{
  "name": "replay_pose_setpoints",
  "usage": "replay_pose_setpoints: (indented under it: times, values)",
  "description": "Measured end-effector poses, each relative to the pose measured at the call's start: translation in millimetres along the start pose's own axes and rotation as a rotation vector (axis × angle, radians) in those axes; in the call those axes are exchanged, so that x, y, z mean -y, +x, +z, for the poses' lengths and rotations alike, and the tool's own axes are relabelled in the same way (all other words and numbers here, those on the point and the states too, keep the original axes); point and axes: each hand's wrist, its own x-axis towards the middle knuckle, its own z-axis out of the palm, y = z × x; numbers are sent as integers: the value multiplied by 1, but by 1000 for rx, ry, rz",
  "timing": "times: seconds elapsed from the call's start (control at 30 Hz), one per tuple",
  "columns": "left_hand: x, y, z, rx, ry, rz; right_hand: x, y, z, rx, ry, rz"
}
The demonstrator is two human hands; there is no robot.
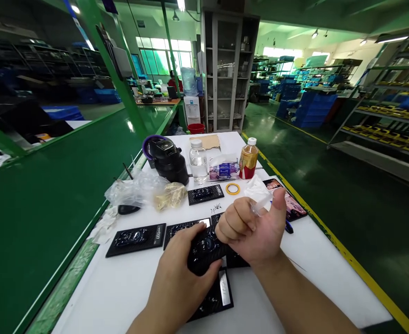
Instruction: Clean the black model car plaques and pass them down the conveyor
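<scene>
My left hand (182, 271) grips a black glossy plate (204, 253) and holds it just above the white table (121, 292). My right hand (255, 227) is curled beside it, thumb up, pinching a thin clear film (260, 197) that rises from the plate. Several more black plates lie flat around them: one (137, 239) to the left, one (204, 194) farther back, one (213, 297) under my left hand.
At the back stand a black device with a purple ring (168, 160), a clear bottle (198, 161), a red-labelled drink bottle (248, 160), a tissue pack (223, 168) and a yellow tape ring (233, 188). Crumpled plastic bags (135, 191) lie left; a phone (291, 202) right. Green conveyor (58, 195) borders the left.
</scene>
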Motion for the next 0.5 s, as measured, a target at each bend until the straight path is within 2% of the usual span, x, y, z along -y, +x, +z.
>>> replay_pose_setpoints:
  times: [0.5]
  values:
    - [0,-1,-3,-34,20,27,-6,2,-2,-30,-67,29]
